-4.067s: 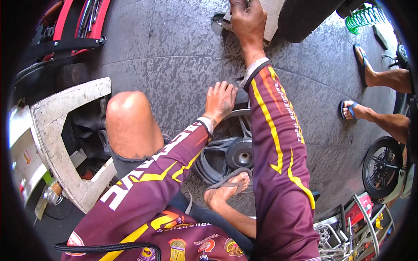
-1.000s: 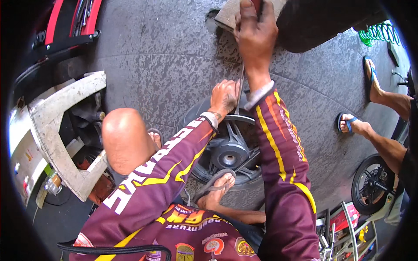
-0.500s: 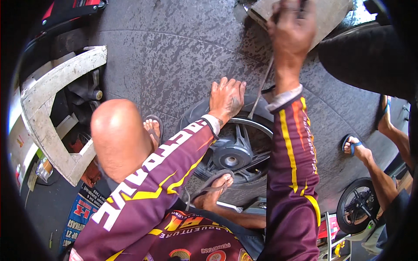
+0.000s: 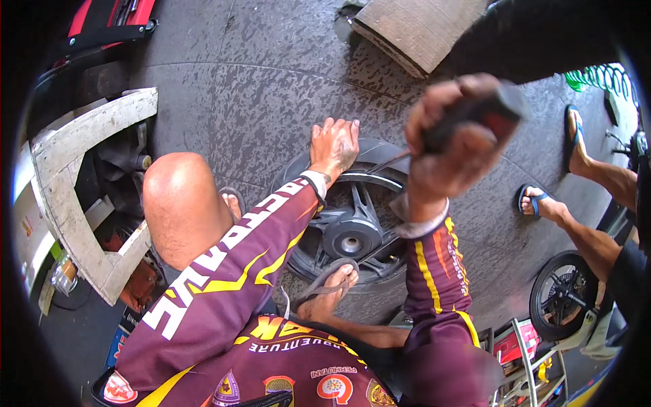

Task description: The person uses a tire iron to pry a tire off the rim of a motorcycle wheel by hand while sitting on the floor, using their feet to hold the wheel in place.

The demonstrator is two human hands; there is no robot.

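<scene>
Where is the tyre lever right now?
In the head view, the tyre lever runs from the right hand down to the wheel rim, just right of the left hand.

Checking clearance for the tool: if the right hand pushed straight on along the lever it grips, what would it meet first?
Probably the tyre at the wheel rim, where the lever's tip already seems lodged beside the left hand; depth unclear.

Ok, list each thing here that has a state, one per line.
Wheel: flat on the ground, pinned by a sandalled foot.
Tyre: on the rim.
Left hand: pressed flat on tyre.
Right hand: closed on lever.
Lever: tip at tyre edge.
</scene>
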